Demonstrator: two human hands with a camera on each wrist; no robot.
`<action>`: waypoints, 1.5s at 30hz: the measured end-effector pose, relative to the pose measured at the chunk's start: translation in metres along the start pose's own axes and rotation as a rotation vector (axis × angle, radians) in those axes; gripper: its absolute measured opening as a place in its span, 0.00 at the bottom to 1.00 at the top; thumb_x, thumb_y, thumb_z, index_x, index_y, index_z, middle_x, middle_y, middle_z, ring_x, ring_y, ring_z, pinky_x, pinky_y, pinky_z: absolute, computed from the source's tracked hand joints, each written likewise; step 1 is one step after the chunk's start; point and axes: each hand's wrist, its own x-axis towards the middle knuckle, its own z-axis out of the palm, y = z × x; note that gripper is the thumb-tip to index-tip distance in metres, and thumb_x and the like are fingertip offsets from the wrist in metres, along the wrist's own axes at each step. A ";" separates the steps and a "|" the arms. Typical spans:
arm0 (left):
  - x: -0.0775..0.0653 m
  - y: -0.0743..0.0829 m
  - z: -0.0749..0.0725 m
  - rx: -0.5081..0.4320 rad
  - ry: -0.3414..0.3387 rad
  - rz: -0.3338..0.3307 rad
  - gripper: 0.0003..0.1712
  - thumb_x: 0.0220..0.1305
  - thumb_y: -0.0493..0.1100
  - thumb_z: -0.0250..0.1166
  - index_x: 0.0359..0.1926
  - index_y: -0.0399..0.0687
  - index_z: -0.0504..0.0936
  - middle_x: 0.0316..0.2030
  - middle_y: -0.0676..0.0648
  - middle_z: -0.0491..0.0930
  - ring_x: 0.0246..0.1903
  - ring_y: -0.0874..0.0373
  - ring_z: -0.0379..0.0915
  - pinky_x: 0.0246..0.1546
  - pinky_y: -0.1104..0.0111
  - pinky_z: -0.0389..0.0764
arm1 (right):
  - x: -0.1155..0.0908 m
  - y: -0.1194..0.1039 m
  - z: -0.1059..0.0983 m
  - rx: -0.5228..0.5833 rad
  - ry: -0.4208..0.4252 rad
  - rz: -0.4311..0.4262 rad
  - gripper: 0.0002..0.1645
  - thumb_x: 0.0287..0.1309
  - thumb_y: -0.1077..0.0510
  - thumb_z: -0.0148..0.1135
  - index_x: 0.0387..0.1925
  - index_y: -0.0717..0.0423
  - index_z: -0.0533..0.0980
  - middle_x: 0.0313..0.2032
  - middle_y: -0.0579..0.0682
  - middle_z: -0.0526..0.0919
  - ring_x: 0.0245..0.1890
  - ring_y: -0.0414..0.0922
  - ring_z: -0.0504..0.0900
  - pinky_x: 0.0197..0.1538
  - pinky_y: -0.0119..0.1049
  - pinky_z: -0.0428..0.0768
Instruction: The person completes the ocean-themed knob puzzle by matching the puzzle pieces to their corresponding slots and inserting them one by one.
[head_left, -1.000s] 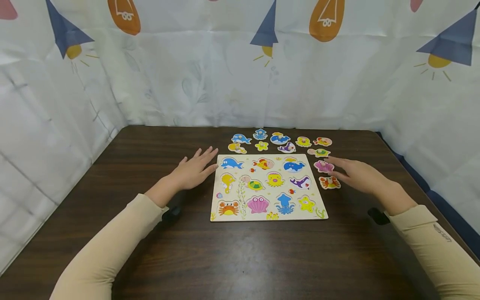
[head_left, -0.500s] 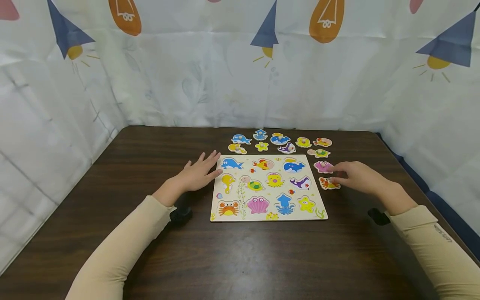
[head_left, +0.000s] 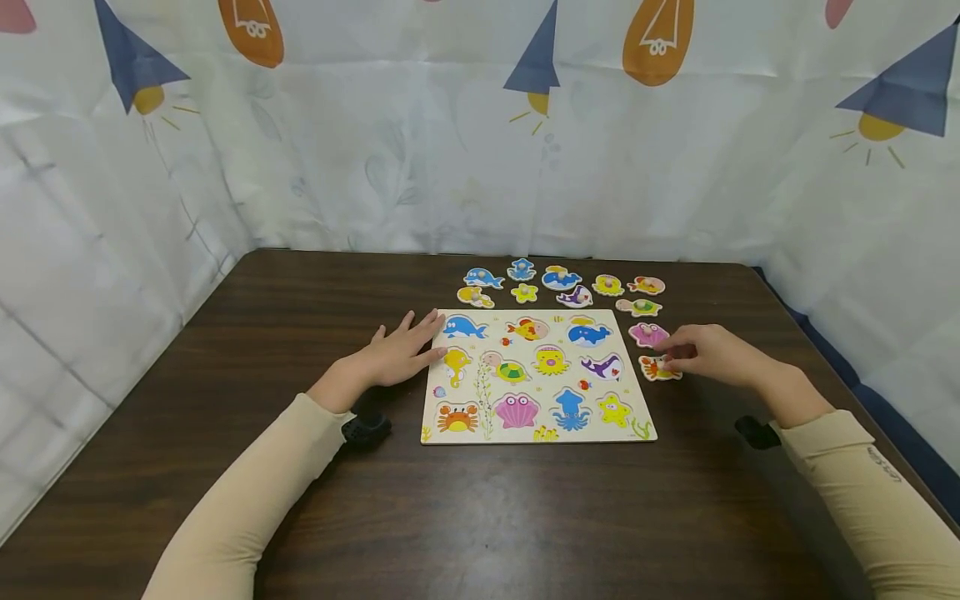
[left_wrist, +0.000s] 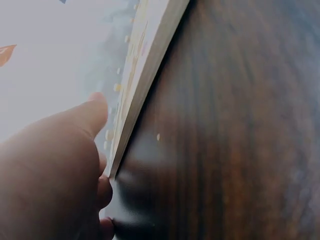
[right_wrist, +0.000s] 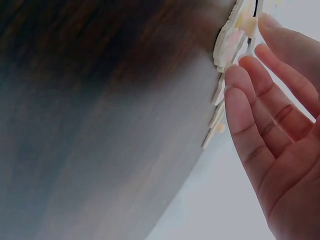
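A pale wooden puzzle board [head_left: 539, 383] with sea-animal pictures lies flat on the table. My left hand [head_left: 393, 354] rests at its left edge, fingers spread and fingertips on the upper left corner; the left wrist view shows the thumb [left_wrist: 97, 112] beside the board's side. At the right, my right hand [head_left: 712, 354] reaches over the crab piece [head_left: 651, 369], its fingers gently bent. In the right wrist view the thumb tip is right at the piece's knob [right_wrist: 247, 25], and a gap shows between thumb and forefinger. Just behind lies the pink shell piece [head_left: 647, 334].
Behind the board lie several knobbed pieces, among them a blue whale [head_left: 483, 278], a yellow star [head_left: 524, 292] and a turtle [head_left: 639, 307]. A printed white curtain [head_left: 420, 150] hangs round the dark wooden table [head_left: 480, 517].
My left hand has slid right onto the board's edge. My right hand has come down from beside the shell to the crab piece, thumb and forefinger drawing nearer each other.
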 end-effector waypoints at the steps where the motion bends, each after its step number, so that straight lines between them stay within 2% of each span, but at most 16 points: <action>1: 0.000 0.000 0.000 0.004 0.000 0.001 0.45 0.80 0.64 0.47 0.84 0.52 0.41 0.82 0.45 0.35 0.79 0.37 0.25 0.67 0.29 0.31 | 0.000 0.001 0.000 0.006 -0.007 0.006 0.17 0.63 0.60 0.72 0.51 0.65 0.85 0.38 0.45 0.84 0.31 0.40 0.75 0.34 0.37 0.78; 17: 0.000 -0.009 0.005 0.071 0.018 0.008 0.49 0.77 0.67 0.50 0.84 0.50 0.41 0.82 0.47 0.37 0.79 0.40 0.28 0.69 0.30 0.33 | 0.007 0.010 0.000 0.046 -0.073 0.053 0.20 0.62 0.56 0.74 0.50 0.64 0.84 0.33 0.42 0.82 0.33 0.42 0.75 0.37 0.39 0.79; 30: -0.001 -0.013 0.008 0.073 0.020 0.014 0.52 0.74 0.71 0.51 0.84 0.52 0.40 0.82 0.48 0.39 0.80 0.43 0.28 0.69 0.30 0.33 | 0.008 0.011 0.002 0.121 -0.099 0.084 0.12 0.62 0.57 0.73 0.45 0.60 0.86 0.32 0.42 0.83 0.33 0.43 0.76 0.37 0.37 0.78; 39: 0.001 -0.014 0.004 0.094 0.030 0.021 0.53 0.74 0.71 0.51 0.84 0.52 0.39 0.82 0.48 0.39 0.80 0.43 0.29 0.69 0.31 0.33 | 0.008 0.011 0.002 0.129 -0.098 0.089 0.10 0.62 0.58 0.73 0.42 0.59 0.85 0.34 0.44 0.84 0.33 0.44 0.76 0.38 0.38 0.79; 45: 0.001 -0.014 0.004 0.090 0.029 0.021 0.53 0.74 0.72 0.51 0.84 0.53 0.39 0.82 0.49 0.40 0.80 0.43 0.29 0.69 0.31 0.33 | 0.009 0.010 0.001 0.118 -0.105 0.080 0.07 0.64 0.59 0.71 0.41 0.58 0.85 0.31 0.43 0.82 0.33 0.44 0.76 0.39 0.38 0.78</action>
